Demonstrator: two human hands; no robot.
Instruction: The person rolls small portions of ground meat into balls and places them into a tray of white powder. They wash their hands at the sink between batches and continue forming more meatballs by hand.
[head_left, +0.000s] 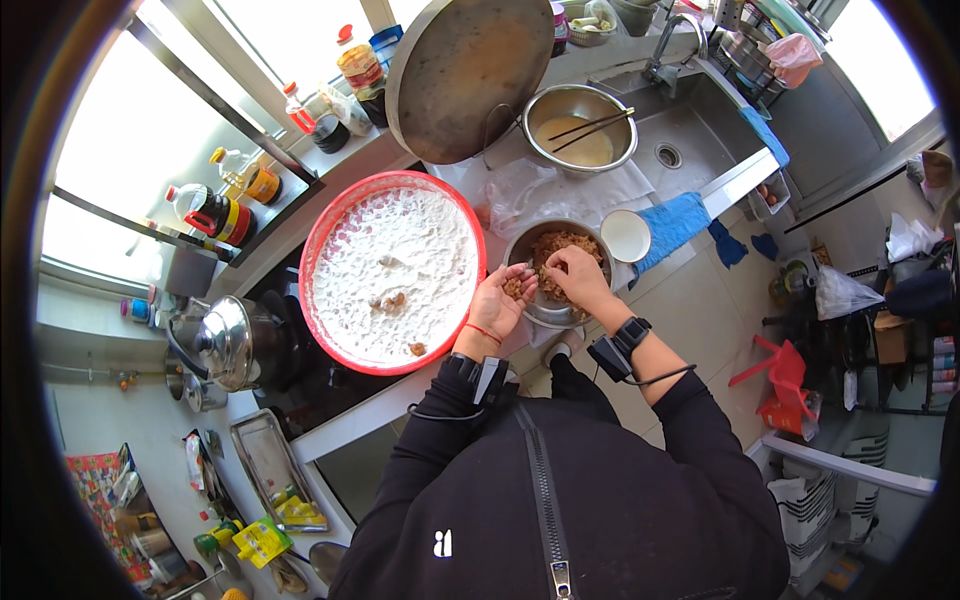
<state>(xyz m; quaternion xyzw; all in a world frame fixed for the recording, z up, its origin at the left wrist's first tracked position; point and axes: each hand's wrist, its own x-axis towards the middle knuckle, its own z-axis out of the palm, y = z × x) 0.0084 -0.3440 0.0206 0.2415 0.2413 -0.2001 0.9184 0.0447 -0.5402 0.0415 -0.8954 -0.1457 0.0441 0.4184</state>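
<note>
My left hand (504, 298) is palm up between the red basin and the steel bowl, with a small lump of minced filling (514, 287) resting in its cupped palm. My right hand (577, 276) reaches over the steel bowl (553, 314), its fingertips pinched together beside the left fingers; whether they hold a bit of filling cannot be told. Brown minced filling (559, 244) lies in this bowl. To the left, a red plastic basin (306, 289) holds a wide layer of white flour (397, 255). Several small brown lumps (392, 302) sit on the flour, some partly coated.
A small white bowl (625, 235) and a blue cloth (673, 223) adjoin the filling bowl. Behind stand a steel bowl of pale liquid (577, 142) with chopsticks and a large round lid (471, 75). A steel kettle (236, 343) is left; the sink (701, 124) is back right.
</note>
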